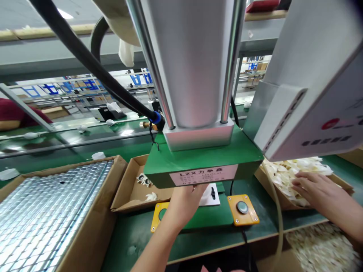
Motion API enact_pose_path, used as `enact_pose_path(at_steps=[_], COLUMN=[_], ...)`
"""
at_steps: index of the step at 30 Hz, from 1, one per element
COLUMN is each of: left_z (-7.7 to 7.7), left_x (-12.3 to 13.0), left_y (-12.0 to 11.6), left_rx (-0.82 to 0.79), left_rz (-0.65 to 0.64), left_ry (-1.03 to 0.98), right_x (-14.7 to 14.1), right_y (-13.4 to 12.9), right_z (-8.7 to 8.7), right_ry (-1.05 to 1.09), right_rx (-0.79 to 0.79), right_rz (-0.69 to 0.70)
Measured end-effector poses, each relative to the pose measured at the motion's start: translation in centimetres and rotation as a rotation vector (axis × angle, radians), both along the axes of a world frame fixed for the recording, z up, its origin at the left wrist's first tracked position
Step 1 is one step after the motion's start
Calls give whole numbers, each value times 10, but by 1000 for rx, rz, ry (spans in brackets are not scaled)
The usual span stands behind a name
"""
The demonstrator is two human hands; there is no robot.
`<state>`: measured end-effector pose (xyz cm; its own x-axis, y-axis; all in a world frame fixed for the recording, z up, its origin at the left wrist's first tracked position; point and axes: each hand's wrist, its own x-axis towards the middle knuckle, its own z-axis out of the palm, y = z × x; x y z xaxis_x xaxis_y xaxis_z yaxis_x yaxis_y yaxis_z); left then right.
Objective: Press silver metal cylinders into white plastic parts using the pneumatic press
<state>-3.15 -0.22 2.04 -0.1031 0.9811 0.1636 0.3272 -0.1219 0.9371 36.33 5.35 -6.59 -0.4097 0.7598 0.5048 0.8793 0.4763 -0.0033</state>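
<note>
My left hand (185, 206) reaches in under the green head of a press (204, 160), beside a white plate (213, 194) with a black fitting on it. Its fingertips are hidden behind the press head, so what they hold does not show. On the right, my right hand (316, 189) rests over a cardboard box of cream-white plastic pieces (283, 170), its fingers stretched out and touching the pieces.
Yellow button boxes flank the press base; the right one (243, 209) has a green button. At left stands a carton of silvery metal tubes (56, 211). A shallow cardboard tray (132, 185) holds a few small parts. A white control box (314, 113) overhangs at right.
</note>
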Motion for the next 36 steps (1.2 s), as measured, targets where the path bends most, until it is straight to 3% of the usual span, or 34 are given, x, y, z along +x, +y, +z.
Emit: enact_pose_path(at_steps=[3,6,9,11,14,17,19,26,29,32,36], left_z=[-12,-26,-34,-37,-40,-46,-52,-69,-74,-81,-89], left_x=[-8,-17,-20,-19,-18,-27,-39,-68,-73,-76,-78], left_y=[-7,-19,-33,-40,-49,-59,-67,-84,-84,-84,-84], left_rx=[-55,-119,-129,-135,-166,-190,-201,-191,-137,-112,-122], left_rz=[21,62,179,245,278,316,342,439,433,415,385], left_ry=[48,-2,-211,-344,-426,-383,-328,-22,153,340,528], right_x=[3,-15,-74,-128,-206,-250,-257,-243,-243,-244,-248], right_y=[-1,-9,-23,-31,-38,-37,-34,-31,-31,-31,-32], right_z=[5,21,39,46,45,38,33,25,36,59,79], right_ry=[-149,-16,202,304,336,289,267,102,-18,-179,-273], right_rx=[-12,91,164,95,-61,-144,-144,-41,-47,-78,-155], right_rz=[80,-19,-40,75,271,364,373,401,447,499,431])
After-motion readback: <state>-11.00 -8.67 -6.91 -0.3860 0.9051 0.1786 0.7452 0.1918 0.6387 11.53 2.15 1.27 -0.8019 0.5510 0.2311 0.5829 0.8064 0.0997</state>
